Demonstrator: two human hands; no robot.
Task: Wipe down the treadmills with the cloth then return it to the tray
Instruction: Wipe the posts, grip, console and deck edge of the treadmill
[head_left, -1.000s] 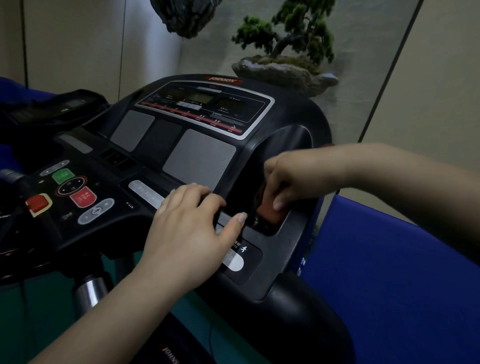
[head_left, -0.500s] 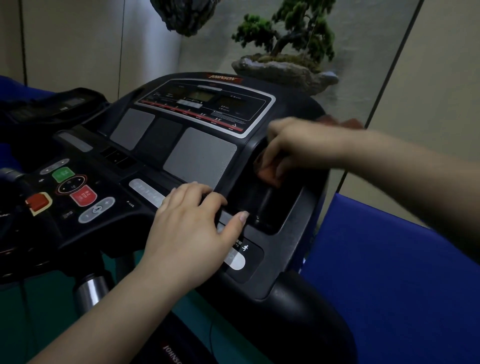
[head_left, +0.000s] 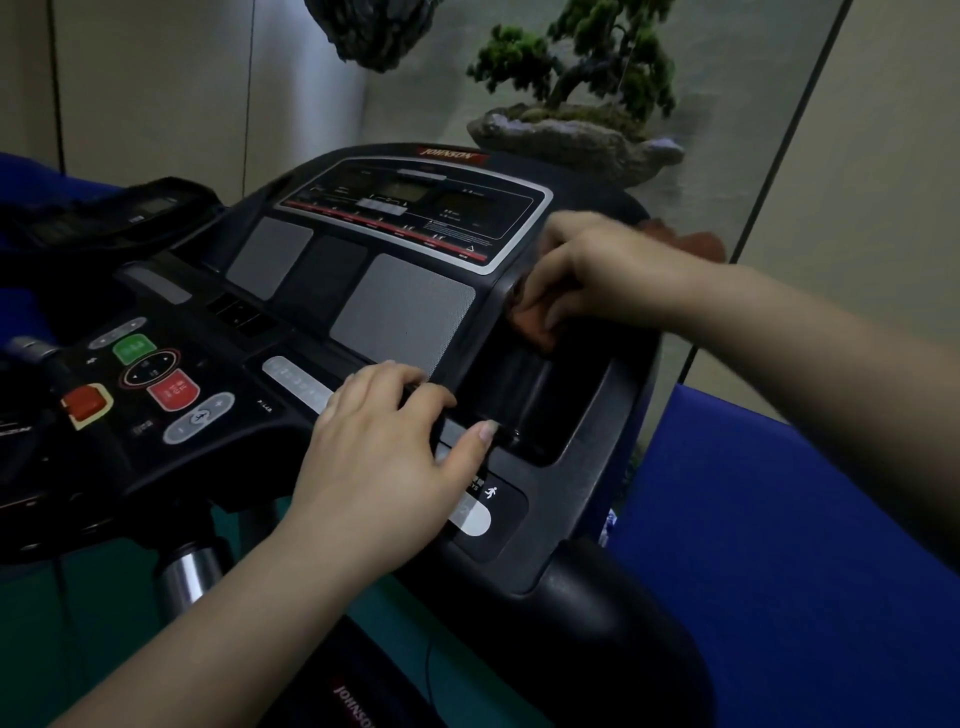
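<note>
The right hand (head_left: 597, 270) grasps the orange cloth (head_left: 535, 325), pressing it against the top edge of the treadmill console's (head_left: 405, 312) right-side pocket (head_left: 524, 400). The left hand (head_left: 379, 457) rests on the console with fingers loosely bent, grasping nothing. Behind the console stands a bonsai (head_left: 576, 104); a blue panel (head_left: 779, 545) sits at right.

the orange-brown cloth (head_left: 535, 322) is bunched at the upper edge of the right tray recess (head_left: 524, 400) on the black treadmill console (head_left: 395, 312), right of centre in the frame; a second part shows further right.
</note>
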